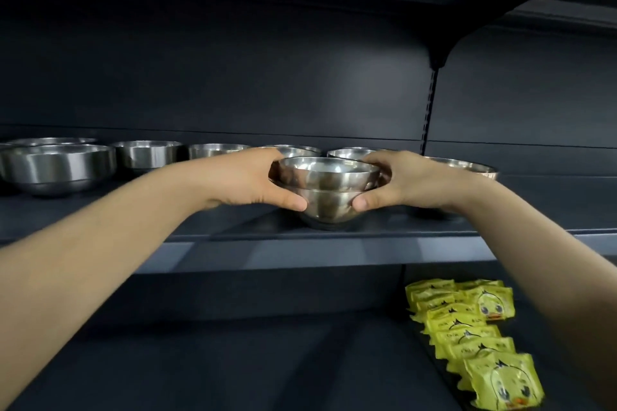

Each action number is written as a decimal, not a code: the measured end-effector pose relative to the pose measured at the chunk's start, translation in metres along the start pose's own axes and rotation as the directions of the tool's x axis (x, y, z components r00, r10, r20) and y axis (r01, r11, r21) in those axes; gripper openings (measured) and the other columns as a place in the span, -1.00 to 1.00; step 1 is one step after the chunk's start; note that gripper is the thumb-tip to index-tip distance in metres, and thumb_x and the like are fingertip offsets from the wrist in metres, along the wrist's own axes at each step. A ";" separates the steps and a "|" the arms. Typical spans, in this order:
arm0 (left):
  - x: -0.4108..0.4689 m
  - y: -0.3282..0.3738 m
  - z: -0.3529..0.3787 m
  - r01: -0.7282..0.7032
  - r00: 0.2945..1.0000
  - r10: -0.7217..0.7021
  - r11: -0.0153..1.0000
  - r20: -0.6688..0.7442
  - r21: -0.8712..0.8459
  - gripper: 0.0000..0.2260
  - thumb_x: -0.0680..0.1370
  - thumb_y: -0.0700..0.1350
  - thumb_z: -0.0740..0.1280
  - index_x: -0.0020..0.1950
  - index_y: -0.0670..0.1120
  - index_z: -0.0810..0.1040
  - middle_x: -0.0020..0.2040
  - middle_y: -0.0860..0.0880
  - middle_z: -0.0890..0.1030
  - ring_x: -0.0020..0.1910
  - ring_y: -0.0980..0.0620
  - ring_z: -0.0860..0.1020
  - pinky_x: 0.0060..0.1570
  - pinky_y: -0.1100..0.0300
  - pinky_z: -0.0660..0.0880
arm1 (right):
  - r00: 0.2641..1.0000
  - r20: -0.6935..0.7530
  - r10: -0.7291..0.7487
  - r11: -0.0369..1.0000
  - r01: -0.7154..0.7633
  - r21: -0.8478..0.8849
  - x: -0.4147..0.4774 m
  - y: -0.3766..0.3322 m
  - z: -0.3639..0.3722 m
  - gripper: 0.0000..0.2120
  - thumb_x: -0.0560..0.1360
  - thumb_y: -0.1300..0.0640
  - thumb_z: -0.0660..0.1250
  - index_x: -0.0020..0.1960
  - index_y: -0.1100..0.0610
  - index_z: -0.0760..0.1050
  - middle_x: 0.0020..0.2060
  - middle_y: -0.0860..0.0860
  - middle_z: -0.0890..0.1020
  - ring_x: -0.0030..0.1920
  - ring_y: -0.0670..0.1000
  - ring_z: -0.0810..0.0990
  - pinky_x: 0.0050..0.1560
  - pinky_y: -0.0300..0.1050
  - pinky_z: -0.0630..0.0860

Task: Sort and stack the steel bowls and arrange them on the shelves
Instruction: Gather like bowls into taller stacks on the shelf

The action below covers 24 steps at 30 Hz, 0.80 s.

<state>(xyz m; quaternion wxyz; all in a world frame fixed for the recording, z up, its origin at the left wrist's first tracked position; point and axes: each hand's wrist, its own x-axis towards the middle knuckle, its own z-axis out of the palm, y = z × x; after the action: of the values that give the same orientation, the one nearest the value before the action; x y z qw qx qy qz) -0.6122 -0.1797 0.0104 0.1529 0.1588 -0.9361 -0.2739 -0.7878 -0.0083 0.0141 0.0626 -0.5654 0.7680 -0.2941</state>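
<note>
Forearms: both bare and reaching forward from the bottom corners to the middle shelf.
Yellow packets: an overlapping row on the lower shelf at lower right. Each has a cartoon duck face, and the dark writing is too blurred to read.
Stacked bowls: a small steel bowl is nested in a second one, whose foot sits on the middle shelf near its front edge.
Left hand: grasps the stack's left side, thumb on the lower bowl and fingers curled behind.
Right hand: grasps the right side the same way.
Other bowls: a large one sits far left, smaller ones run along the back, and one is behind the right wrist. No labels are visible on any of them.
</note>
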 end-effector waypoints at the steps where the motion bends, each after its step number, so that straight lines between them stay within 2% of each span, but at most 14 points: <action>1: -0.002 0.002 0.001 0.012 1.000 -0.012 1.000 -0.016 -0.007 -0.44 0.14 0.20 0.52 0.06 0.07 0.51 0.07 0.08 0.61 0.10 0.06 0.56 0.26 0.02 0.44 | 1.000 -0.010 -0.007 1.000 0.007 0.000 -0.001 0.002 -0.001 -0.05 0.08 -0.28 0.53 0.38 0.04 0.35 0.09 -0.11 0.59 0.11 -0.08 0.55 0.03 -0.36 0.43; 2: -0.004 0.004 0.002 0.023 0.999 -0.023 1.000 -0.033 -0.001 -0.39 0.10 0.24 0.50 0.09 0.07 0.51 0.07 0.09 0.61 0.10 0.06 0.56 0.25 0.02 0.44 | 1.000 -0.020 -0.014 1.000 0.015 0.017 -0.003 0.003 -0.002 -0.02 0.08 -0.29 0.53 0.40 0.07 0.34 0.14 -0.07 0.58 0.16 -0.05 0.54 0.06 -0.33 0.42; 3: -0.006 0.007 0.003 0.027 0.998 -0.027 1.000 -0.049 0.003 -0.37 0.10 0.25 0.49 0.11 0.07 0.51 0.07 0.10 0.61 0.09 0.06 0.56 0.25 0.03 0.44 | 0.999 -0.029 -0.029 0.999 0.030 0.042 -0.006 0.004 -0.003 -0.07 0.10 -0.26 0.53 0.36 0.09 0.38 0.17 -0.01 0.58 0.20 -0.01 0.54 0.08 -0.31 0.42; 5: -0.007 0.014 0.006 0.021 0.996 -0.024 0.999 -0.086 -0.034 -0.47 0.18 0.18 0.53 0.09 0.08 0.51 0.05 0.11 0.62 0.08 0.08 0.57 0.26 0.06 0.44 | 0.997 -0.059 -0.050 0.994 0.055 0.095 -0.015 0.004 -0.007 -0.26 0.16 -0.17 0.49 0.26 0.09 0.44 0.20 0.06 0.56 0.24 0.04 0.51 0.04 -0.35 0.46; 6: -0.007 0.018 0.008 0.009 0.995 -0.016 0.997 -0.096 -0.074 -0.53 0.23 0.12 0.56 0.07 0.08 0.52 0.03 0.12 0.63 0.06 0.10 0.58 0.26 0.08 0.44 | 0.996 -0.067 -0.050 0.992 0.057 0.116 -0.019 0.006 -0.010 -0.28 0.18 -0.16 0.47 0.27 0.08 0.43 0.20 0.06 0.55 0.24 0.04 0.51 0.00 -0.36 0.48; 9: -0.006 0.035 0.012 -0.041 0.990 0.023 0.991 -0.138 -0.125 -0.47 0.14 0.18 0.59 0.03 0.11 0.54 0.01 0.12 0.64 0.06 0.11 0.60 0.24 0.09 0.47 | 0.994 -0.105 -0.033 0.982 0.051 0.180 -0.027 0.011 -0.021 -0.11 0.14 -0.26 0.49 0.36 0.10 0.37 0.08 -0.05 0.55 0.06 -0.04 0.59 -0.14 -0.41 0.51; 11: -0.002 0.049 0.016 -0.085 0.985 0.054 0.978 -0.163 -0.189 -0.45 0.10 0.18 0.58 0.03 0.10 0.55 0.02 0.09 0.65 0.03 0.11 0.61 0.17 0.12 0.51 | 0.987 -0.155 -0.044 0.970 0.080 0.231 -0.032 0.016 -0.032 -0.16 0.15 -0.28 0.53 0.28 0.17 0.45 -0.01 -0.04 0.58 -0.07 -0.06 0.59 -0.11 -0.26 0.55; 13: 0.004 0.063 0.020 -0.144 0.978 0.098 0.956 -0.185 -0.257 -0.47 0.10 0.15 0.49 0.04 0.06 0.56 0.04 0.05 0.64 0.05 0.08 0.61 0.15 0.09 0.53 | 0.974 -0.217 -0.063 0.958 0.120 0.261 -0.038 0.022 -0.046 -0.27 0.20 -0.23 0.55 0.18 0.22 0.50 -0.09 0.08 0.62 -0.09 -0.03 0.58 -0.05 -0.12 0.56; 15: 0.013 0.076 0.024 -0.193 0.970 0.138 0.939 -0.202 -0.284 -0.47 0.11 0.16 0.47 0.04 0.07 0.57 0.06 0.05 0.63 0.09 0.08 0.59 0.19 0.07 0.51 | 0.959 -0.274 -0.077 0.947 0.156 0.280 -0.043 0.028 -0.060 -0.32 0.24 -0.16 0.47 0.19 0.25 0.49 -0.04 0.13 0.64 -0.05 0.01 0.58 0.00 -0.13 0.56; 17: 0.027 0.087 0.029 -0.229 0.961 0.165 0.925 -0.222 -0.302 -0.52 0.14 0.14 0.47 0.03 0.08 0.57 0.06 0.08 0.63 0.11 0.12 0.58 0.23 0.10 0.48 | 0.949 -0.306 -0.077 0.943 0.169 0.287 -0.045 0.037 -0.073 -0.32 0.23 -0.16 0.46 0.19 0.25 0.48 -0.08 0.05 0.63 -0.07 -0.04 0.59 -0.02 -0.16 0.56; 20: 0.053 0.102 0.039 -0.267 0.951 0.187 0.900 -0.247 -0.345 -0.50 0.15 0.13 0.49 0.06 0.06 0.58 0.06 0.08 0.65 0.12 0.12 0.59 0.26 0.08 0.46 | 0.944 -0.324 -0.060 0.947 0.156 0.280 -0.045 0.054 -0.091 -0.22 0.18 -0.22 0.52 0.18 0.29 0.47 -0.08 0.07 0.60 -0.07 -0.03 0.60 0.06 -0.04 0.58; 22: 0.071 0.109 0.046 -0.285 0.948 0.199 0.880 -0.250 -0.381 -0.59 0.25 0.05 0.51 0.06 0.05 0.57 0.06 0.07 0.65 0.11 0.14 0.59 0.24 0.14 0.47 | 0.938 -0.342 -0.045 0.943 0.154 0.297 -0.044 0.066 -0.100 -0.25 0.22 -0.18 0.53 0.18 0.32 0.47 -0.07 0.09 0.59 -0.05 0.00 0.58 0.11 0.01 0.56; 24: 0.086 0.114 0.053 -0.300 0.945 0.212 0.869 -0.250 -0.394 -0.72 0.37 -0.07 0.49 0.04 0.05 0.56 0.05 0.09 0.64 0.10 0.19 0.58 0.17 0.25 0.47 | 0.934 -0.357 -0.024 0.934 0.148 0.326 -0.041 0.078 -0.107 -0.29 0.22 -0.14 0.54 0.17 0.31 0.48 -0.09 0.05 0.59 -0.04 -0.02 0.58 0.11 -0.02 0.56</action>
<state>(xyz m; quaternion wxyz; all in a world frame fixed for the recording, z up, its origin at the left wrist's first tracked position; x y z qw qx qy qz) -0.7343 -0.0974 0.0492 0.3115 0.0220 -0.8460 -0.4322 -0.8842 0.0846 0.0508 0.0120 -0.5181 0.6769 -0.5226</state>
